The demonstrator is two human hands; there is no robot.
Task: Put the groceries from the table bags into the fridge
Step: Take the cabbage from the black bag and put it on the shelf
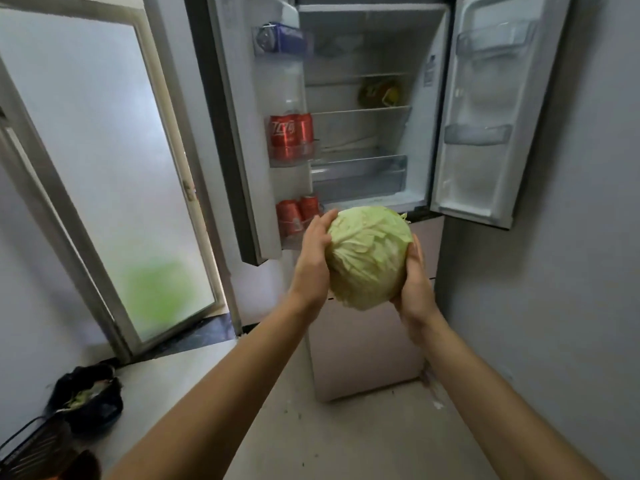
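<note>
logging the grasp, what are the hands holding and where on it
A cabbage, between both hands: left hand on its left side, right hand cupping its lower right side.

Table point(180, 372): black bag point(88, 398) near left edge, wire basket point(24, 445) beside it. Fridge shelf point(346, 111): yellow-green packet point(381, 91) at back. Door bins point(313, 154): red cans point(289, 133).

You hold a round pale-green cabbage point(367, 259) between your left hand point(311, 261) and right hand point(415, 289), facing the open white fridge point(346, 39), red drink cans point(291, 135) in its left door.
</note>
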